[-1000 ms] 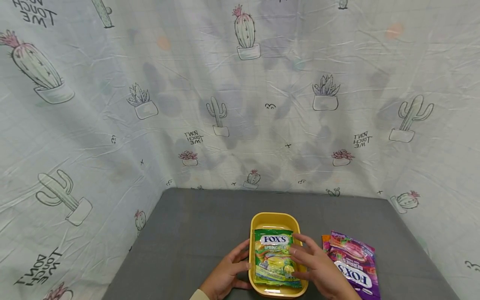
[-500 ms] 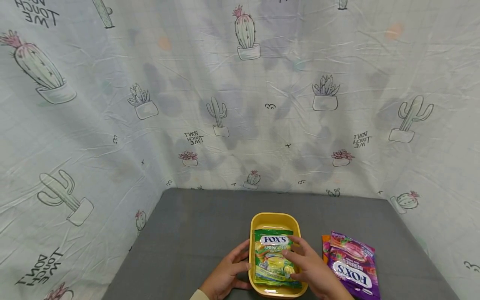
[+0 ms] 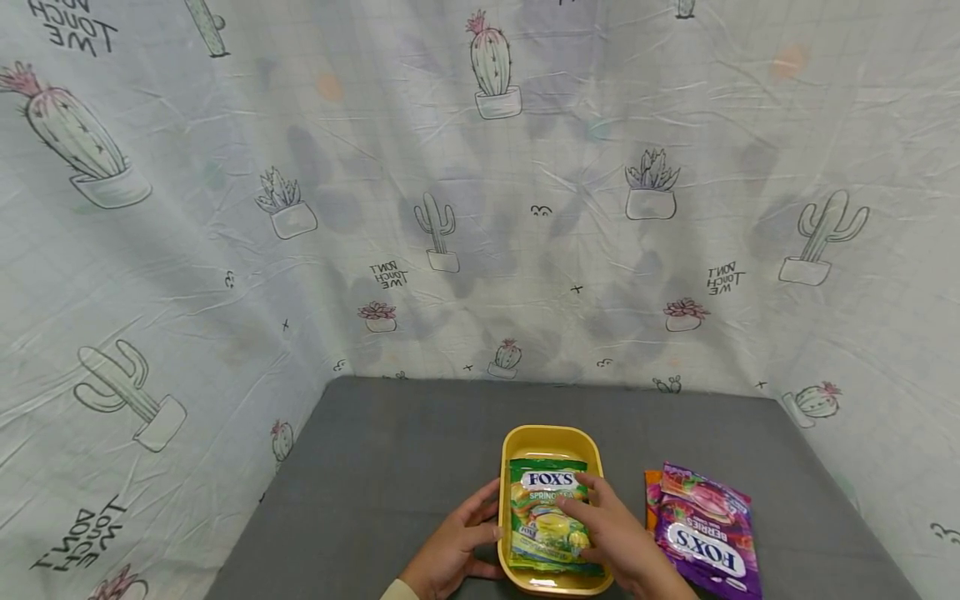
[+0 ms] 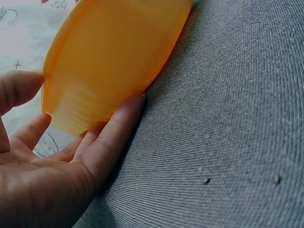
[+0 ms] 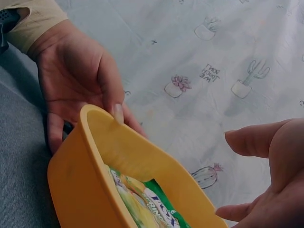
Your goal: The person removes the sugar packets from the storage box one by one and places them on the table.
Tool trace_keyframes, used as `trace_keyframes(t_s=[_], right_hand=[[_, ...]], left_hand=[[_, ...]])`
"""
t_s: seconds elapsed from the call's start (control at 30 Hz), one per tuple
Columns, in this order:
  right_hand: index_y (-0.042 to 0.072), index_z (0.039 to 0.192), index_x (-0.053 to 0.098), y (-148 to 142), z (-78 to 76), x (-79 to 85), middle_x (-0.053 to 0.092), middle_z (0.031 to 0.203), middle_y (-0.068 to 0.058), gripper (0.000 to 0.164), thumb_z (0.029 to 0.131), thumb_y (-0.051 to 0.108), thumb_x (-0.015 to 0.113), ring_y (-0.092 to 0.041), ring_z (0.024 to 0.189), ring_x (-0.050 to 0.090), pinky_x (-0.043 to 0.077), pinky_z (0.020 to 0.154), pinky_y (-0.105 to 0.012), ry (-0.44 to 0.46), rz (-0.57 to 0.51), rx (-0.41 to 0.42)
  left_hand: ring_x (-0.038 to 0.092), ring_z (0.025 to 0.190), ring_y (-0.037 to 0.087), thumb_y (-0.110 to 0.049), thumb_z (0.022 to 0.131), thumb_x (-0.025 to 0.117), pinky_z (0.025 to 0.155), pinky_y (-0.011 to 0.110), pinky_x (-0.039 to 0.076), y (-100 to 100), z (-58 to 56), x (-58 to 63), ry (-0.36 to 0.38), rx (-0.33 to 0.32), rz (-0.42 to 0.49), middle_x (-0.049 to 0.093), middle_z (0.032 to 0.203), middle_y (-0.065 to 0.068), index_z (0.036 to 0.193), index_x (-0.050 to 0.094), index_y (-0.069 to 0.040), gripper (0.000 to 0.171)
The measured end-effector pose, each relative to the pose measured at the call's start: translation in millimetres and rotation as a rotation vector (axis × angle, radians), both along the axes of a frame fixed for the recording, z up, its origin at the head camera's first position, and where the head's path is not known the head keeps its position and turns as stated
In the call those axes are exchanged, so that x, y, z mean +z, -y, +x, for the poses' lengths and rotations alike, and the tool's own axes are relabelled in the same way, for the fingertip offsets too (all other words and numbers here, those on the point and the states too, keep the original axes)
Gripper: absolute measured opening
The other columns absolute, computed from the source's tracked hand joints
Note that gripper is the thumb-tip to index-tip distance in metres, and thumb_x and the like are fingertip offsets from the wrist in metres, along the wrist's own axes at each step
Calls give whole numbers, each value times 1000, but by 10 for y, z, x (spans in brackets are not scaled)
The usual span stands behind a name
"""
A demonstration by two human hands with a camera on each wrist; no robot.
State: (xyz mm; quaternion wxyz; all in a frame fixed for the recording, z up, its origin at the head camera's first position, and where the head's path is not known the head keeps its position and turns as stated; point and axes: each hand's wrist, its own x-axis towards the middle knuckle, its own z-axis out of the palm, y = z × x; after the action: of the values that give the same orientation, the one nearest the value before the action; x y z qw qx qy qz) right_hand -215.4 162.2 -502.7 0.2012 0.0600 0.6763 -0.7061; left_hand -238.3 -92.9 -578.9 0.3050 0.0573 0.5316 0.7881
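A yellow plastic tray [image 3: 550,438] with raised walls holds a green Fox's Spring Tea candy packet [image 3: 542,533], face up. My left hand [image 3: 452,546] rests on the tray's left side, thumb tip at the rim and fairly straight fingers against the outer wall, as the left wrist view shows. Over the tray's right side is my right hand [image 3: 628,542], its fingers spread and overlapping the packet in the head view. The right wrist view shows its thumb and a finger [image 5: 237,211] apart, nothing pinched between them.
Right of the tray lies a purple Fox's Berries candy packet [image 3: 708,525], partly over an orange packet [image 3: 651,492]. Everything stands on a grey cloth-covered table [image 3: 397,450]. Behind it hangs a cactus-print sheet [image 3: 525,283].
My right hand has shifted left, further over the tray and the green packet. The left hand, the tray and the packets stay where they were.
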Motion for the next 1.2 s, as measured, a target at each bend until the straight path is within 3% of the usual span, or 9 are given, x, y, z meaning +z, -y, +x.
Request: trace_keyframes(t_s=[0.13,0.27,0.5,0.67,0.77,0.93,1.2], right_hand=[[-1,147,7,0,-6,-16,0,146,-39,92,90,43,64,-55,123,32,47,77,-62,1,-30,-15],[-1,146,5,-20,-21,-24,9,145,-36,93,90,43,64,-44,115,46,50,77,-52,18,-38,-16],[-5,146,4,-71,-77,-30,27,137,-35,99,87,49,64,-46,113,48,49,76,-49,28,7,-22],[-6,146,5,-97,-106,-69,35,134,-33,100,88,50,63,-38,99,61,43,64,-33,78,-48,-5],[-7,146,3,-92,-99,-95,35,133,-33,100,89,47,63,-35,92,64,42,64,-31,85,-82,7],[-7,145,-3,-59,-90,-114,39,129,-34,103,88,48,64,-37,91,64,44,65,-32,68,-39,20],[-3,147,0,-76,-118,-135,36,132,-33,103,86,49,65,-25,72,67,40,52,-23,102,-87,22]], left_hand=[[52,114,37,-13,95,56,72,61,49,2,4,4,-15,-9,3,32,149,17,153,26,-21,66],[52,114,37,-13,94,56,71,60,50,8,7,-5,-23,-2,0,32,149,17,153,27,-21,66],[53,113,36,-14,94,57,71,60,50,12,-1,-20,-13,7,-11,34,148,17,152,29,-23,65],[53,113,36,-14,94,57,71,60,50,11,-5,-27,-4,7,-15,34,148,17,152,29,-22,65],[53,113,36,-14,94,57,71,60,50,4,-8,-31,-1,8,-13,34,148,17,152,28,-22,65],[53,112,36,-14,94,57,71,60,50,-9,-12,-31,-4,10,-18,34,147,17,152,28,-21,66],[52,113,36,-13,93,58,70,61,49,-15,-6,-23,-3,15,-13,34,148,17,152,29,-22,66]])
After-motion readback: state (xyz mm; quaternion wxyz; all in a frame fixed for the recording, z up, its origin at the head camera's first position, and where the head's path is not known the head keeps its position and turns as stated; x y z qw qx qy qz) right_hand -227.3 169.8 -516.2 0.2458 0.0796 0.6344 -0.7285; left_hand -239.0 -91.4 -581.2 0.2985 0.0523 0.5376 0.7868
